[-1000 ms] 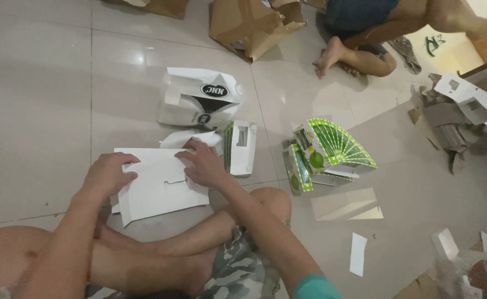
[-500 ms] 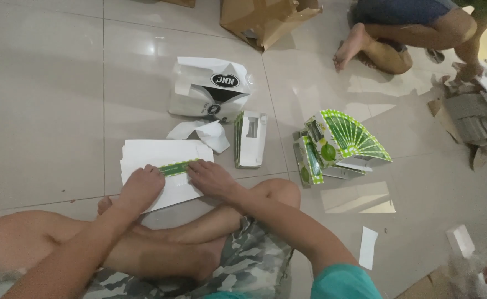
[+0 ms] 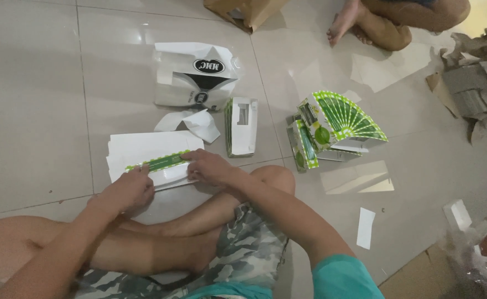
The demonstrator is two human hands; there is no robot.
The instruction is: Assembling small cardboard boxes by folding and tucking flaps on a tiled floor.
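Observation:
A stack of flat white cardboard sheets (image 3: 144,148) lies on the tiled floor in front of my crossed legs. The top sheet has a green patterned flap (image 3: 157,163) folded up along its near edge. My left hand (image 3: 127,188) presses on the left end of that flap with its fingertips. My right hand (image 3: 207,166) pinches and holds down the right end of the same flap. Both hands rest on the sheet, about a hand's width apart.
Behind the stack lie a crumpled white paper (image 3: 191,123), a white bag with a black oval mark (image 3: 196,75) and a small pile of folded white cartons (image 3: 241,126). A fanned bundle of green cartons (image 3: 337,124) sits right. Another person's legs (image 3: 393,22) are at the far right.
The top sheet's near edge has been folded up, so its green side shows. My hands slid apart along the fold, and the camera tilted nearer the stack.

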